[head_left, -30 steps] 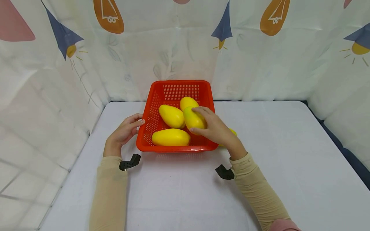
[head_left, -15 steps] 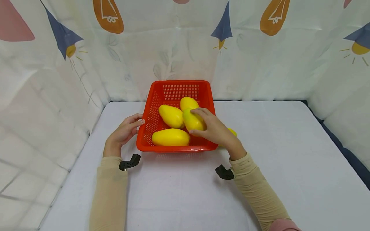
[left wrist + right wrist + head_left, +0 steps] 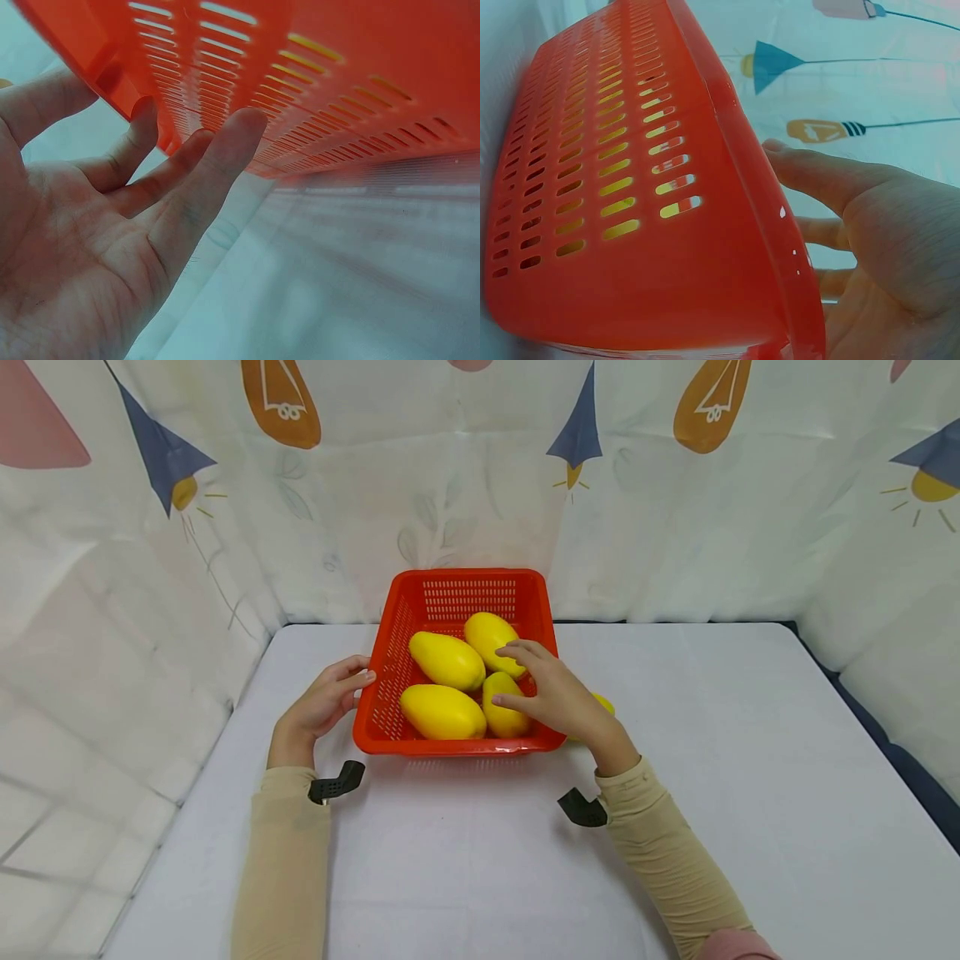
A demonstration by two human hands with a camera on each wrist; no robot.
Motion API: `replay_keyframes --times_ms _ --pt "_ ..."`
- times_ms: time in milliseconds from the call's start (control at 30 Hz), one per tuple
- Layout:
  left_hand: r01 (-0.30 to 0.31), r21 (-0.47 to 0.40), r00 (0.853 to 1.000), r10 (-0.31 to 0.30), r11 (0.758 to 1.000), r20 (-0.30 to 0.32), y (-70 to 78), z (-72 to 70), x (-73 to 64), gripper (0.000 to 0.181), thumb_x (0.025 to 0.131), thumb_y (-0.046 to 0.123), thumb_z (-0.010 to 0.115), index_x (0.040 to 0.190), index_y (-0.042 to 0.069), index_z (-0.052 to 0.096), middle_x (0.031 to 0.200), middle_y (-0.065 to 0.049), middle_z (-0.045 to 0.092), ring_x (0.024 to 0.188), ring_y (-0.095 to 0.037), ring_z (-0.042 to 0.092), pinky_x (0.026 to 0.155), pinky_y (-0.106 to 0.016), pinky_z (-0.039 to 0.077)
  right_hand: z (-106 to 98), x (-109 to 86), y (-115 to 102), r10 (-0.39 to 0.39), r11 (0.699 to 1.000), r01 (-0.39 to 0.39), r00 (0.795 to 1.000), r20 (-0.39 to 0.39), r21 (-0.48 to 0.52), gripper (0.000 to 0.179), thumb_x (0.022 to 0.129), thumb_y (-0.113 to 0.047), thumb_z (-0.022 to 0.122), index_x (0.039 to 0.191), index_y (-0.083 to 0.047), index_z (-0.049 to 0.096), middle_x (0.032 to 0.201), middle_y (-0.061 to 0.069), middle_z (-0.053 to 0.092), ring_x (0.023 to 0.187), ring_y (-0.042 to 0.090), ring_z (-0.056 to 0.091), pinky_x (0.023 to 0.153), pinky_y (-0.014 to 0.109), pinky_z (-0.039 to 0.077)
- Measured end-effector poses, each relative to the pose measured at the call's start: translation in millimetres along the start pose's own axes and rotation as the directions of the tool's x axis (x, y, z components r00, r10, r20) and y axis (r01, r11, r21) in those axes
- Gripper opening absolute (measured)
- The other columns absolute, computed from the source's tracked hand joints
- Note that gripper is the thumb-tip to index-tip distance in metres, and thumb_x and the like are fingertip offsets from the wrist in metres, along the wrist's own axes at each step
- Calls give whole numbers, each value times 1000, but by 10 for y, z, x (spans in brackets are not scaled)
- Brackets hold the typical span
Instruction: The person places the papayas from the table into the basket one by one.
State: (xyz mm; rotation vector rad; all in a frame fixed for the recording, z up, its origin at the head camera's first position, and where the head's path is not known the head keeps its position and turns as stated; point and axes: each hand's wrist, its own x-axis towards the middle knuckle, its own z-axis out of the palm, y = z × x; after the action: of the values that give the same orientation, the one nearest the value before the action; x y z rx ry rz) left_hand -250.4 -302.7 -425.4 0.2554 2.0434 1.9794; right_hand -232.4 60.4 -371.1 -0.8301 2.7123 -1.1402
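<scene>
A red plastic basket (image 3: 375, 727) with slotted walls holds several yellow mangoes, among them one at the front left (image 3: 442, 712) and one with a greenish tint at the front right (image 3: 504, 718). Over the basket's right side hovers my right hand (image 3: 558, 693), fingers spread and nothing in its grasp, overlapping the front right mango and the back mango (image 3: 486, 635). My left hand (image 3: 322, 697) rests against the basket's left side; in the left wrist view its extended fingers (image 3: 225, 150) touch the slotted outer wall and the thumb is at the rim.
Another yellow object (image 3: 604, 702) lies on the table right of the basket, mostly hidden behind my right hand and wrist. The white-covered table (image 3: 465, 860) ends at a printed curtain (image 3: 637, 543) behind the basket.
My right hand has let go of the greenish mango, which has dropped to the basket's front right. The front left and back mangoes have shifted slightly. The left hand stays put.
</scene>
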Motion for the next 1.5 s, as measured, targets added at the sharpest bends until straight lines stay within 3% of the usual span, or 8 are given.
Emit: replay_keyframes --times_ms 367,1500 --pt "-11 11 1000 11 1000 4 -1 -12 -4 25 100 21 50 119 5 53 112 0 54 98 -10 60 80 -25 56 -18 -7 -2 -6 1000 6 1000 -13 -11 62 87 -37 71 139 -16 47 151 4 37 131 26 46 108 44 43" --pt "2 16 1000 -2 1000 0 3 -3 9 26 100 22 50 120 5 51 114 -2 53 98 -10 60 81 -25 56 -104 -5 4 29 999 -30 999 -30 -31 61 87 -36 70 139 -15 47 149 3 39 136 25 40 112 47 38"
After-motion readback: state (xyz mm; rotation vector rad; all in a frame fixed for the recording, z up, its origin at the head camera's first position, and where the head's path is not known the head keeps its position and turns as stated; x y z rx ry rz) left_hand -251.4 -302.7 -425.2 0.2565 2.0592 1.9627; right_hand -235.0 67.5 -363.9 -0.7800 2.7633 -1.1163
